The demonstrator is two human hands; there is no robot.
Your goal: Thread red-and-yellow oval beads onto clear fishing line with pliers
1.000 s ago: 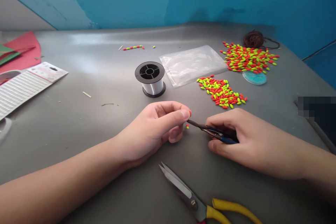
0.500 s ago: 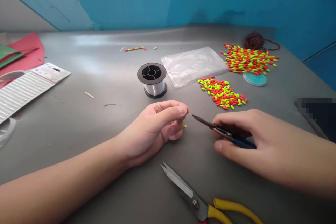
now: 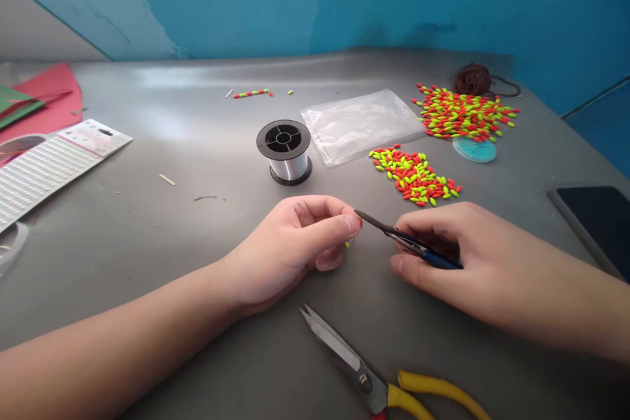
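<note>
Between thumb and forefinger, my left hand (image 3: 300, 249) pinches a small red bead (image 3: 360, 223), most of it hidden by the fingertips. A yellow-green bead (image 3: 347, 245) shows just below those fingers. My right hand (image 3: 457, 262) is closed around small dark-bladed pliers or snips (image 3: 418, 247) with blue handles. The tool's tip is right beside the red bead; whether it touches cannot be made out. Two heaps of red and yellow-green beads, a nearer one (image 3: 416, 174) and a farther one (image 3: 467, 113), lie beyond my right hand.
A spool of clear line (image 3: 289, 167) stands beyond my left hand, beside a clear plastic bag (image 3: 364, 125). Yellow-handled scissors (image 3: 364, 377) lie at the near edge. A phone (image 3: 595, 223) is at right, brown cord (image 3: 472, 80) at back right, a bead-strip card (image 3: 63, 161) at left.
The tip of the tool in my right hand has come up to the fingertips of my left hand. My left thumb and forefinger have shifted slightly right and down with the red bead.
</note>
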